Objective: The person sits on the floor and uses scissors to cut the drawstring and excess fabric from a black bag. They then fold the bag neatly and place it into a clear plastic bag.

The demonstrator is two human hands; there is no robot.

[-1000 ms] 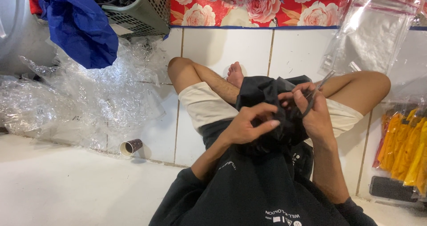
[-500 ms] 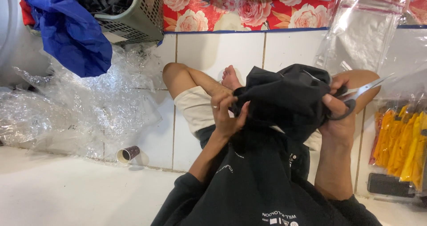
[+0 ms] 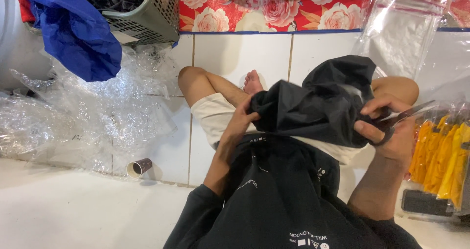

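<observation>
We see one grey slatted basket point(image 3: 147, 19) at eleven o'clock, holding dark clothes, with one blue cloth point(image 3: 73, 31) draped over its rim. At two o'clock one clear plastic bag point(image 3: 399, 36) lies on the tiles, its contents too faint to tell. At three o'clock clear packets hold yellow items point(image 3: 440, 156); we cannot count them. One small cardboard tube point(image 3: 139, 167) lies at eight o'clock beside crumpled clear plastic wrap point(image 3: 93, 112). At centre, our left hand point(image 3: 240, 126) pinches the edge of one black garment point(image 3: 313, 107), fingers closed on the fabric. Our right hand point(image 3: 387, 131) grips one pair of scissors point(image 3: 399, 119), fingers curled through the handles, against the garment's right side.
</observation>
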